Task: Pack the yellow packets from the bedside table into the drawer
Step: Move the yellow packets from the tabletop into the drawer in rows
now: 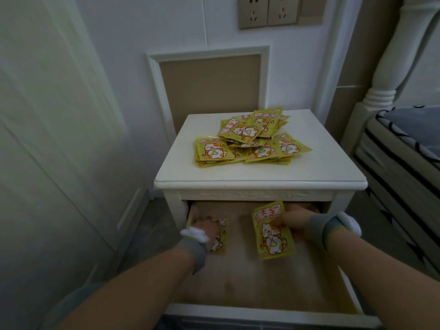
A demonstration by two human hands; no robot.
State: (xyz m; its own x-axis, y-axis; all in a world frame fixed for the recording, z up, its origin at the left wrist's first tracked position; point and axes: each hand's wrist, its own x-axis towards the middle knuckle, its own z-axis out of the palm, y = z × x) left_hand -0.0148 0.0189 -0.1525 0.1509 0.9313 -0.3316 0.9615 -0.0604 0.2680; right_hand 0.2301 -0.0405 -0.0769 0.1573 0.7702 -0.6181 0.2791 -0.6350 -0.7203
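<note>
A loose pile of several yellow packets (pixel 250 136) with a cartoon cat lies on top of the white bedside table (pixel 259 172). Below it the drawer (pixel 238 282) stands pulled out, its wooden bottom bare in front. My left hand (pixel 206 228) rests on one yellow packet (pixel 220 239) at the drawer's back left, covering most of it. My right hand (pixel 294 221) grips another yellow packet (pixel 273 232) by its right edge, tilted up over the drawer's back right. Both wrists wear grey bands.
A white door or wardrobe panel (pixel 59 139) runs along the left. A bed (pixel 404 158) with a white post stands close on the right. Wall sockets (pixel 267 11) sit above the table. The drawer's white front rail (pixel 262 313) lies nearest me.
</note>
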